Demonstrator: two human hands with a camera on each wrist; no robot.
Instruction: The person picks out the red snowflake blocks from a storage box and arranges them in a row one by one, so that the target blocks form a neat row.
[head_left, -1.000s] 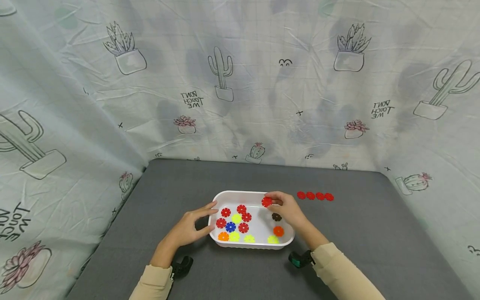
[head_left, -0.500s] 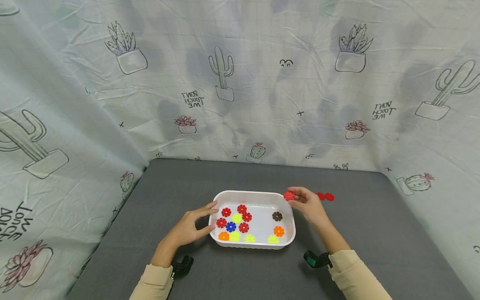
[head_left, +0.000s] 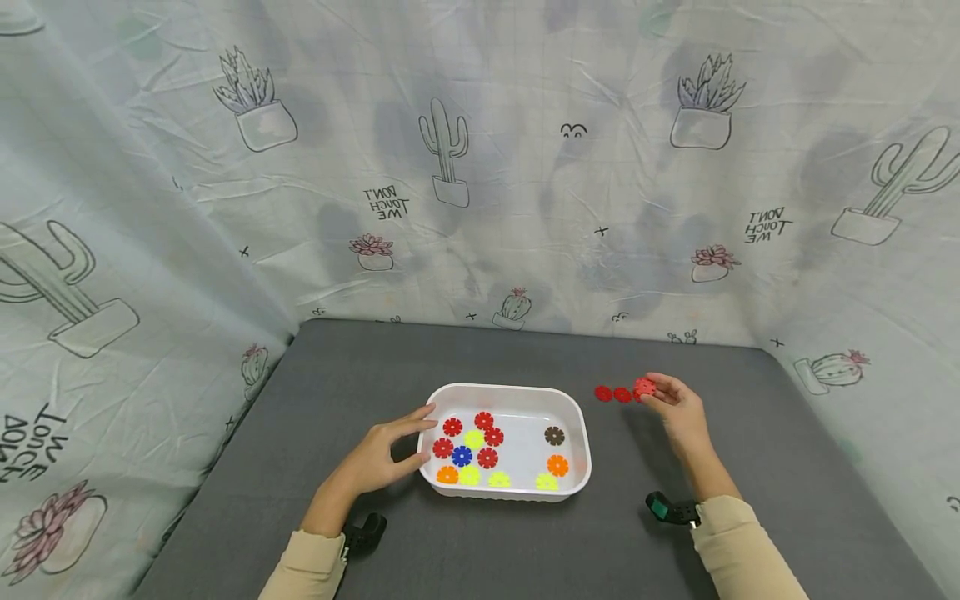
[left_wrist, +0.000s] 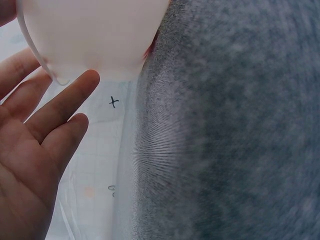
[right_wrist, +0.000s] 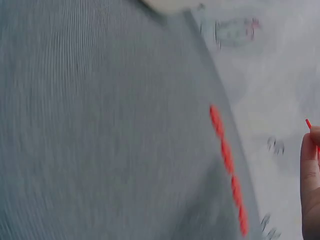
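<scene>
My right hand (head_left: 678, 417) pinches a red snowflake disc (head_left: 644, 387) between thumb and fingertips, above the right end of a row of red snowflake discs (head_left: 603, 393). In the right wrist view the held disc (right_wrist: 308, 123) shows only as a thin edge. The row (right_wrist: 228, 157) lies flat beyond it. My left hand (head_left: 381, 454) is at the left end of a white tray (head_left: 506, 493), fingers spread and fairly straight, tips touching the rim. In the left wrist view two fingertips pass behind the rim; two other fingers (left_wrist: 65, 107) stretch along outside.
Loose discs lie in the tray: several red ones (head_left: 487, 457) and yellow ones (head_left: 498, 479), a blue one (head_left: 462, 456), two orange ones (head_left: 557, 465) and a brown one (head_left: 554, 436). The grey table (head_left: 360, 358) ends at a patterned curtain (head_left: 517, 167).
My right hand has lifted a red disc out of the tray and carried it right, over the row of red discs. The left hand stays at the tray's left end.
</scene>
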